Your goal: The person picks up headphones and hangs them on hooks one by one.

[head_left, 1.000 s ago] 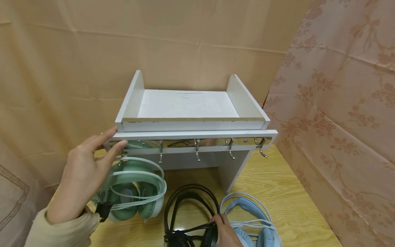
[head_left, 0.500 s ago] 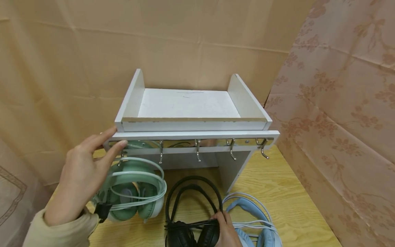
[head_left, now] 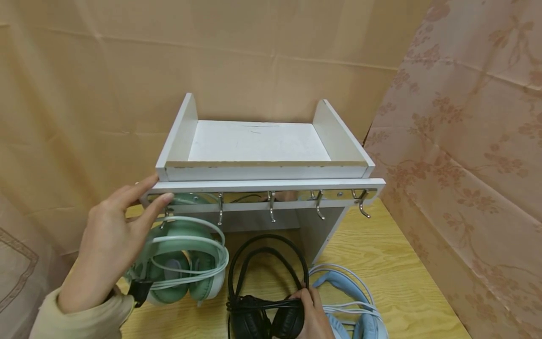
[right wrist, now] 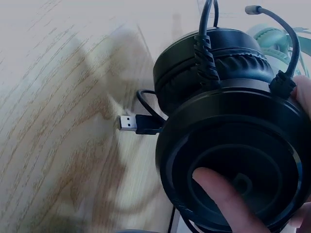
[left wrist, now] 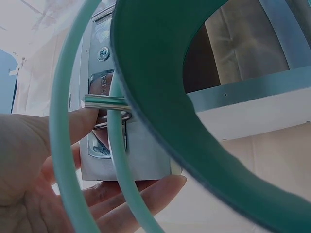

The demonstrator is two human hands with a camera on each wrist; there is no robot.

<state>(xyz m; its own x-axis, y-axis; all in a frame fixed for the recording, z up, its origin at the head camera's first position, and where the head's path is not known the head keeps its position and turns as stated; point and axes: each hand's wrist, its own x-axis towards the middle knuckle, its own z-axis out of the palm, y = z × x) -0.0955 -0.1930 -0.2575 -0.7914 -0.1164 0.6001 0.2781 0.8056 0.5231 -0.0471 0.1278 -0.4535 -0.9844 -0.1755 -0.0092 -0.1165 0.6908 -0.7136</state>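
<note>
My left hand (head_left: 112, 235) pinches the left end of the white hook rack (head_left: 262, 183), its thumb on the front of the rail. Green headphones (head_left: 186, 230) with a pale coiled cable hang from the leftmost hook, just right of that hand. Their headband partly covers the left wrist view. My right hand (head_left: 312, 313) grips black headphones (head_left: 250, 318) by the right ear cup, headband up and tilted toward the rack. In the right wrist view, the thumb lies across one black ear cup (right wrist: 233, 145), and a USB plug (right wrist: 129, 123) and a thin microphone (right wrist: 272, 17) show.
Light blue headphones (head_left: 366, 325) lie on the wooden table (head_left: 406, 273) to the right of my right hand. Several metal hooks (head_left: 319, 207) stick out from the rack's front rail. Tan cloth (head_left: 254, 47) hangs behind, and a floral cloth (head_left: 470, 141) on the right.
My right hand has raised the black headphones and turned them more upright, so the headband is nearer the rack. My left hand keeps its hold on the rack's left end.
</note>
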